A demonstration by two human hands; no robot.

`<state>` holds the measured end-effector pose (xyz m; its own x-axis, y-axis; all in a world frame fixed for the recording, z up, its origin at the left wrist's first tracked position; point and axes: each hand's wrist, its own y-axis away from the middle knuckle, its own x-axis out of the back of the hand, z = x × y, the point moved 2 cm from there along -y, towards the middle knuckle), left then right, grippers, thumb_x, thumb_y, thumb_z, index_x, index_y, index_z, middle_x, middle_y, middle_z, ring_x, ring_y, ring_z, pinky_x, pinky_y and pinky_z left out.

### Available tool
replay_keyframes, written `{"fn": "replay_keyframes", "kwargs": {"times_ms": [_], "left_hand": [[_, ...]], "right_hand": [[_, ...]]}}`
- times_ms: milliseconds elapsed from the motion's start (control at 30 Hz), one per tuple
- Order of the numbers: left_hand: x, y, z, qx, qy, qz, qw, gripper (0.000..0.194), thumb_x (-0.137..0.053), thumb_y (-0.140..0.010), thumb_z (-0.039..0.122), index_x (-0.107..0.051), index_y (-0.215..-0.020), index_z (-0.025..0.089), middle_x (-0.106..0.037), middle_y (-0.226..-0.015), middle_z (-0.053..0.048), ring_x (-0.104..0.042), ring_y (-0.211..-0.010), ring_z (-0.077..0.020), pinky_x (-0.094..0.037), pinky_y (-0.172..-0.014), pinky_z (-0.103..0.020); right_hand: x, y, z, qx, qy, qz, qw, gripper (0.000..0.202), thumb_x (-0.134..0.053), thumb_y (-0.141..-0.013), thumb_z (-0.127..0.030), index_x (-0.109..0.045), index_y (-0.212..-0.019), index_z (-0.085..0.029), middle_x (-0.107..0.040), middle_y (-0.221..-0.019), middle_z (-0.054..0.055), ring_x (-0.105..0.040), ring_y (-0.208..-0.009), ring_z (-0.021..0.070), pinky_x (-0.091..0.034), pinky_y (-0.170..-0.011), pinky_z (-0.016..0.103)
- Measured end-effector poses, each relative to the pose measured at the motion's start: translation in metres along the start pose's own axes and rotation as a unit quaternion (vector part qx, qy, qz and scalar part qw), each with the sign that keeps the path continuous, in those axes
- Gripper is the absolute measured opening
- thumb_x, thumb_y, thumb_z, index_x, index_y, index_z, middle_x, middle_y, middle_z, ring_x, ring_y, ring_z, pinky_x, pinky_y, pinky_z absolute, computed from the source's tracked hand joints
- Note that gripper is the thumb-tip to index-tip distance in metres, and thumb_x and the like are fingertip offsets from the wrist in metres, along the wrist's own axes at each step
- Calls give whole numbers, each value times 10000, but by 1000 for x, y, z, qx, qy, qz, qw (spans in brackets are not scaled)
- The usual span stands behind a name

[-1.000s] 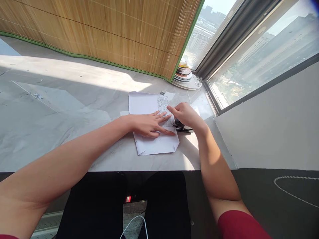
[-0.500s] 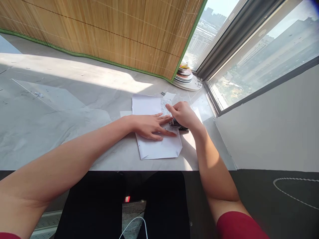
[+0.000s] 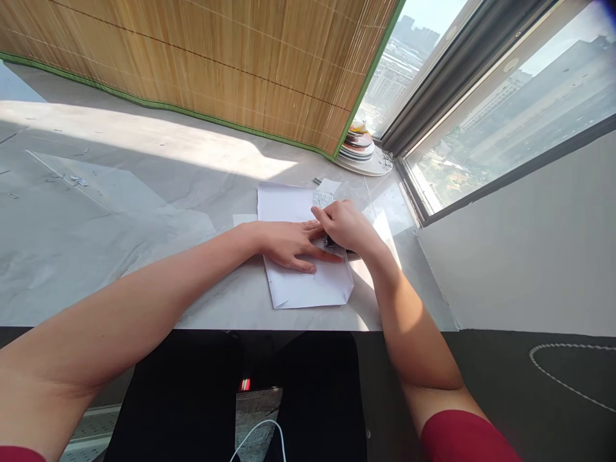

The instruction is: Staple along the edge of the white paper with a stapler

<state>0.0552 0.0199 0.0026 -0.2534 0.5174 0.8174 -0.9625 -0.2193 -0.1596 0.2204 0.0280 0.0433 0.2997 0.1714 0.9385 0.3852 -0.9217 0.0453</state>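
Note:
A folded white paper (image 3: 310, 289), its near corners folded in, lies on the marble-patterned tabletop. My left hand (image 3: 293, 245) rests flat on it with the fingers spread. At the paper's right edge, my right hand (image 3: 349, 224) is closed over a black stapler (image 3: 330, 243), mostly hidden under the palm. The tips of my left fingers are close to the stapler's front end, partly covered by my right hand. A strip with dense print (image 3: 322, 197) shows on the paper just beyond my right hand.
A small white paper piece (image 3: 330, 186) lies behind the folded paper. Stacked plates (image 3: 359, 151) stand in the corner by the window. A bamboo blind (image 3: 216, 64) hangs along the back. Small scraps (image 3: 78, 181) lie on the left, and a white wall (image 3: 510, 256) bounds the right.
My right hand has moved slightly left and down over the stapler, covering more of it. My left hand stays flat on the paper.

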Motion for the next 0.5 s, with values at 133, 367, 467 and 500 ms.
{"fn": "replay_keyframes", "kwargs": {"times_ms": [133,367,467,500], "left_hand": [[-1,0,0,-1,-6,-5,1000,622,-618,-959,521,-596,-1545,316,-405,-1708,-17,-261,-1611,-370,-241,-1338,-477],[-4,0,-4,0,-9,3,1000,610,-622,-951,526,-607,-1533,343,-456,-1680,-10,-321,-1592,-357,-215,-1344,-457],[-5,0,-4,5,-13,0,1000,604,-617,-952,519,-613,-1528,338,-482,-1665,-11,-330,-1587,-357,-209,-1343,-462],[-4,0,-3,8,-14,0,1000,598,-614,-953,515,-618,-1523,335,-485,-1662,-12,-333,-1584,-358,-213,-1340,-464]], "right_hand": [[-1,-1,-1,-10,5,-1,1000,596,-380,-1099,-501,-387,-565,-238,-417,-526,22,-385,-583,173,-292,-635,368],[-8,-2,-1,-6,50,5,999,578,-391,-1105,-486,-490,-592,-236,-514,-583,73,-494,-669,227,-318,-682,371],[-13,-3,1,1,71,11,997,592,-372,-1107,-530,-529,-619,-233,-526,-604,88,-503,-694,240,-324,-685,369],[-15,-3,1,3,81,14,997,599,-357,-1109,-535,-538,-625,-232,-527,-608,93,-501,-693,241,-324,-680,371]]}}
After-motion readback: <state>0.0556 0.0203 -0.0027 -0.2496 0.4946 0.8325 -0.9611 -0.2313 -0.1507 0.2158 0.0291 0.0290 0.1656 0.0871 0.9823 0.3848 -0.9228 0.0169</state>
